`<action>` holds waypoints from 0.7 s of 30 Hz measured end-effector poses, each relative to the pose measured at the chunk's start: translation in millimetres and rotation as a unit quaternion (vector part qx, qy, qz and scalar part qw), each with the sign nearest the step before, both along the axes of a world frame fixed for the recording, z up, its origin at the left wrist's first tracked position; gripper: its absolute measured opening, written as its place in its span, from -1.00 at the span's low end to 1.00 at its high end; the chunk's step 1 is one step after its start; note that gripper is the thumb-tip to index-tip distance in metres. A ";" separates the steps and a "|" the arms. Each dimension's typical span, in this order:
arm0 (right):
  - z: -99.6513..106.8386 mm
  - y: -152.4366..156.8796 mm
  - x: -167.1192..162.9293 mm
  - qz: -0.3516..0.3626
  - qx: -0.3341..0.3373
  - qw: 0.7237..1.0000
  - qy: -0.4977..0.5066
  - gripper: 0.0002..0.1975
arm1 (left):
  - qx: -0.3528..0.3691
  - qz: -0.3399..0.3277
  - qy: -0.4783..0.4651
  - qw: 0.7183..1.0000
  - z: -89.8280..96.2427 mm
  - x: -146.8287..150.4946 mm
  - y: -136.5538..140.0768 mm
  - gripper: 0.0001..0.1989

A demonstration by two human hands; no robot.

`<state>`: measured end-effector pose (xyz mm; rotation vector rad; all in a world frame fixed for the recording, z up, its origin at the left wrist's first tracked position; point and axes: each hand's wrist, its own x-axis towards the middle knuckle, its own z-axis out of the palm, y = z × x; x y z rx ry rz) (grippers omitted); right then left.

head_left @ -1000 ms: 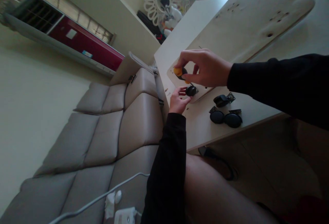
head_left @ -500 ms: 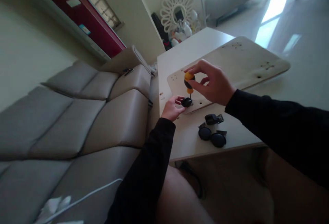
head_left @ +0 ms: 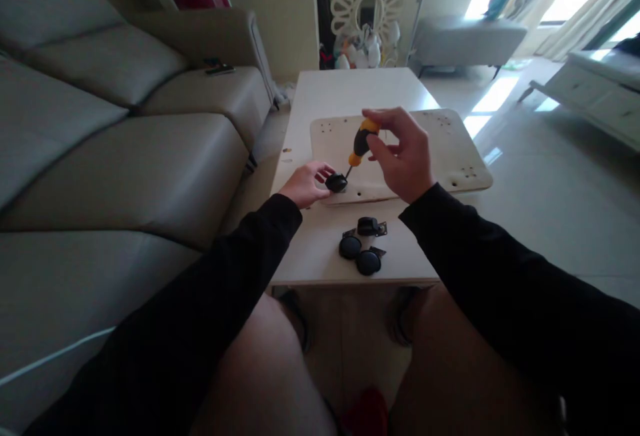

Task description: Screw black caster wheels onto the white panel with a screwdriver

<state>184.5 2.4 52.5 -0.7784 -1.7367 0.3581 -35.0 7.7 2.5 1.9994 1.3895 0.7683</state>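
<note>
My right hand [head_left: 403, 153] grips the handle of a yellow and black screwdriver [head_left: 364, 139]. The screwdriver leans, its shaft pointing down to the base of a black caster wheel [head_left: 337, 183]. With fingers curled round its left side, my left hand [head_left: 307, 184] holds that caster at the near left corner of a pale board [head_left: 395, 179]. The board lies flat and has groups of small holes near its corners. Any screw under the tip is too small to make out.
Three loose casters [head_left: 369, 262] lie on the white table [head_left: 320, 269] between the board and the near edge. A grey sofa [head_left: 195, 156] runs along the left. Beyond the table stand a white decorative mirror [head_left: 367, 6] and a grey bench [head_left: 465, 43].
My view has turned and levelled, so the table appears straighter. The screwdriver now leans more, its handle tipped to the right. Both hands keep their hold.
</note>
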 end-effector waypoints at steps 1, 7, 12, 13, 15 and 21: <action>-1.4 2.4 0.9 0.004 -0.001 1.000 -0.005 -0.68 | 0.000 0.000 -0.003 1.000 -0.2 0.3 0.1 -0.59; 0.0 10.8 4.2 -0.080 0.017 0.997 -0.014 -0.77 | -0.002 -0.004 -0.016 1.000 -1.2 1.6 1.6 -0.61; 0.5 7.9 1.5 -0.023 0.010 1.000 -0.018 -0.74 | -0.005 -0.006 -0.011 1.000 -1.3 0.6 3.2 -0.60; 0.0 7.3 0.8 -0.005 0.007 1.000 -0.016 -0.73 | -0.006 -0.008 -0.008 1.000 -1.1 0.2 3.4 -0.59; -0.9 6.8 -0.1 0.006 0.005 1.000 -0.015 -0.74 | -0.011 -0.012 0.001 1.000 -0.9 -0.9 4.0 -0.57; 1.8 5.6 -0.4 -0.004 -0.011 1.000 -0.021 -0.74 | -0.027 -0.031 -0.002 0.999 -0.4 -1.5 5.5 -0.56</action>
